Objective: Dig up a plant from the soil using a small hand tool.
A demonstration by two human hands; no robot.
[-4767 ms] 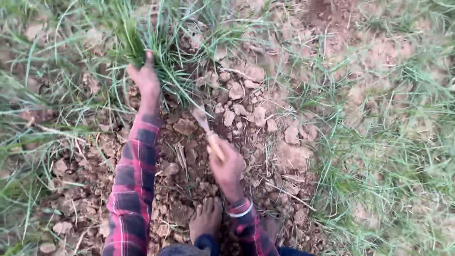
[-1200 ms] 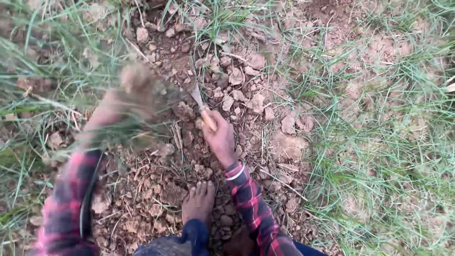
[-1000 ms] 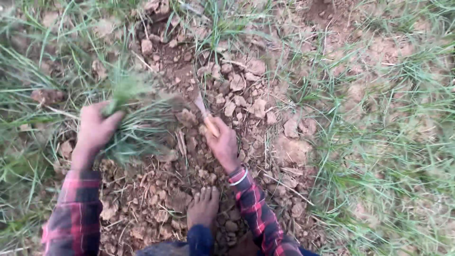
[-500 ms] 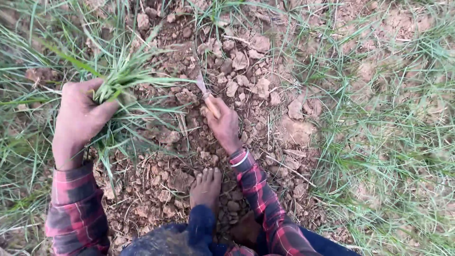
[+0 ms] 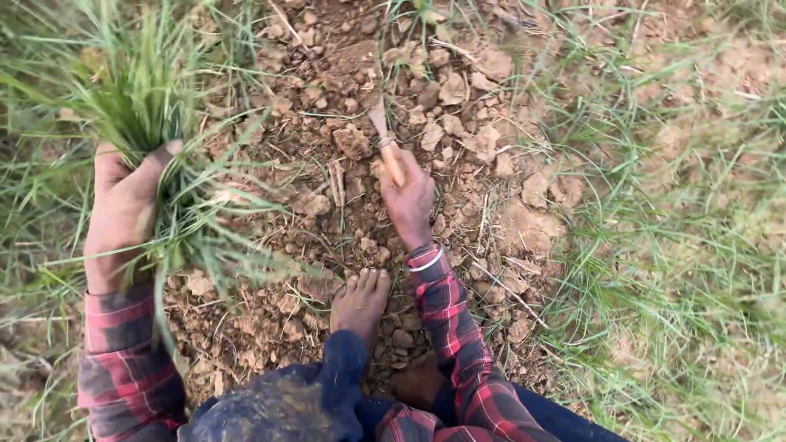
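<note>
My left hand (image 5: 123,213) grips a green tuft of grass (image 5: 143,106) at the left, blades sticking up past the fingers. My right hand (image 5: 409,196) is closed around the wooden handle of a small digging tool (image 5: 385,139), whose metal blade points away from me into the broken soil. Both sleeves are red plaid. My bare foot (image 5: 360,299) rests on the dirt between my arms.
Dry clods of reddish-brown soil (image 5: 458,90) cover the dug patch in the middle. Grass (image 5: 679,270) grows thick on the right and along the left edge. My dark-clothed knee (image 5: 278,401) is at the bottom.
My left hand pulled a tuft of grass up from the ground and now holds it raised at the left. My right hand and the tool stayed nearly in place.
</note>
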